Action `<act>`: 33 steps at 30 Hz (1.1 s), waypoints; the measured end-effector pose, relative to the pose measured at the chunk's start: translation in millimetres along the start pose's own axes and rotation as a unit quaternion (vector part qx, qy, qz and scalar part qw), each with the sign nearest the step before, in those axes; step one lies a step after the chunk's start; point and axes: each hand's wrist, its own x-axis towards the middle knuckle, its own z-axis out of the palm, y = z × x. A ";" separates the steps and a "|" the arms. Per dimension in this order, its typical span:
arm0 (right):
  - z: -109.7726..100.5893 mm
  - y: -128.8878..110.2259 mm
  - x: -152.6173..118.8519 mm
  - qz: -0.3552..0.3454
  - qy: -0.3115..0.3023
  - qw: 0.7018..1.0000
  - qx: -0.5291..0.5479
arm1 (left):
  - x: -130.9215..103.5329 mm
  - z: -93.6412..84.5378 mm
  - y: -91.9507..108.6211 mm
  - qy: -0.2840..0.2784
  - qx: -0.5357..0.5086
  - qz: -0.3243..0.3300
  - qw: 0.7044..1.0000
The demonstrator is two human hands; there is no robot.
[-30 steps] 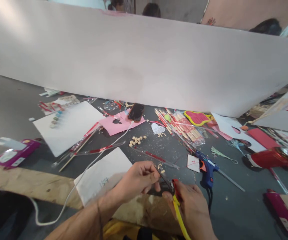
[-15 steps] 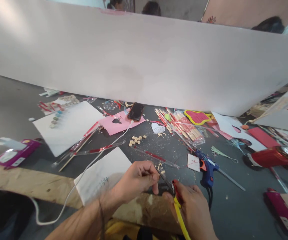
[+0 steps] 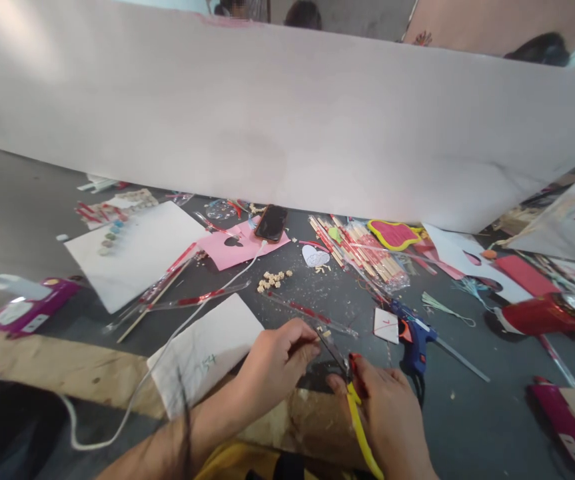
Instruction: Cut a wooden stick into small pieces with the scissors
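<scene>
In my right hand (image 3: pixel 384 413) is a pair of long-nosed pliers (image 3: pixel 356 417) with yellow and red handles, the fingers wrapped round the grips. The slim dark jaws point up and left to the fingertips of my left hand (image 3: pixel 280 363). Thumb and forefinger of that hand are pinched together at the jaw tips; whatever they hold is too small to make out. A few pale crumbs (image 3: pixel 324 331) lie just beyond the tips. Under my left forearm is a white sheet (image 3: pixel 212 343) with green writing.
A blue glue gun (image 3: pixel 414 337) lies right of my right hand, beside a small white tile (image 3: pixel 386 325). Beyond are cream-coloured bits (image 3: pixel 273 280), a phone (image 3: pixel 271 223) on pink paper and bundled sticks (image 3: pixel 362 250). A red can (image 3: pixel 542 313) is at right. A white panel (image 3: pixel 267 113) stands behind.
My left fingers have shifted slightly up and right and closed into a tighter pinch, showing more of the pliers' jaws. The right hand keeps its hold, nearly in place.
</scene>
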 end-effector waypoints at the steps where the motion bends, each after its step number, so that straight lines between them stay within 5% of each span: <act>1: -0.1 -0.2 0.0 0.002 -0.003 1.000 0.001 | -0.4 0.5 -0.2 0.009 0.019 0.009 1.000; 5: 1.3 0.3 -2.3 0.007 -0.007 1.000 0.010 | 0.2 -1.8 2.8 0.008 0.011 0.041 0.999; 8: 2.5 0.8 -4.6 0.006 -0.006 1.000 0.016 | 2.8 -5.0 3.7 -0.054 -0.120 0.010 0.991; 12: 1.0 -0.5 -3.8 0.001 0.002 0.999 0.042 | 7.0 -6.9 -2.2 -0.159 -0.339 -0.092 0.923; 16: -0.4 0.5 -2.0 -0.018 -0.004 0.999 0.051 | 8.6 -8.2 -6.9 -0.208 -0.413 -0.133 0.877; 25: 8.7 9.8 -4.8 -0.020 -0.005 0.999 0.028 | 6.9 -9.0 -5.2 -0.151 -0.295 -0.070 0.941; 33: -3.9 8.8 -2.2 -0.005 -0.073 0.996 0.050 | 6.6 -9.0 -1.5 -0.117 -0.235 -0.032 0.964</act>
